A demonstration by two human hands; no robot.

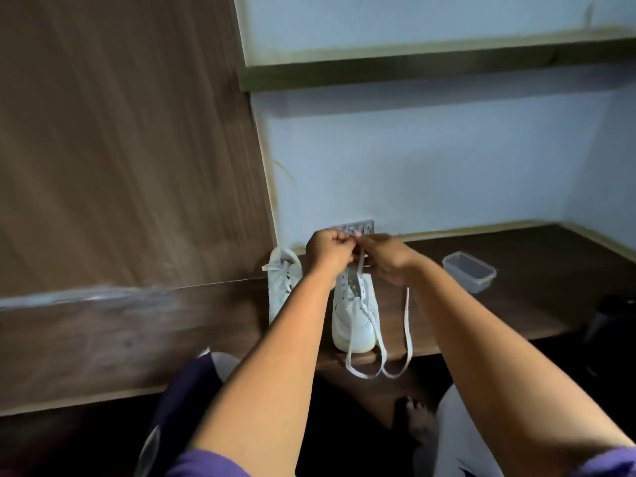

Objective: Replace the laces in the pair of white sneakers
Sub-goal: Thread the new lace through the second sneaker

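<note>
Sitting: at a dark wooden desk (516, 315), I look down past my purple sleeves and both bare forearms, which reach forward over its front edge.
Foot: my bare foot (418, 421) shows in the dark below the desk.
Lace loops: long slack loops of the white lace (407, 325) hang off the desk's front edge, just in front of the nearer shoe's toe.
Nearer sneaker: a white sneaker (354, 321) stands upright near the front edge, toe toward me, its upper eyelets empty and the lace crossing lower down.
Other sneaker: the second white sneaker (284, 280) stands to its left, farther back, close to the wood side panel, its lace loose across the tongue.
Left hand: my left hand (330, 253) is closed in a pinch above the nearer sneaker's collar, gripping the lace.
Right hand: my right hand (389, 258) meets it fingertip to fingertip, also pinched shut on the lace; a strand runs down from here to the eyelets.
Container: a clear plastic container (469, 271) sits open on the desk, well apart to the right.
Wall: a switch plate (358, 228) shows just behind my knuckles on the pale blue wall.
</note>
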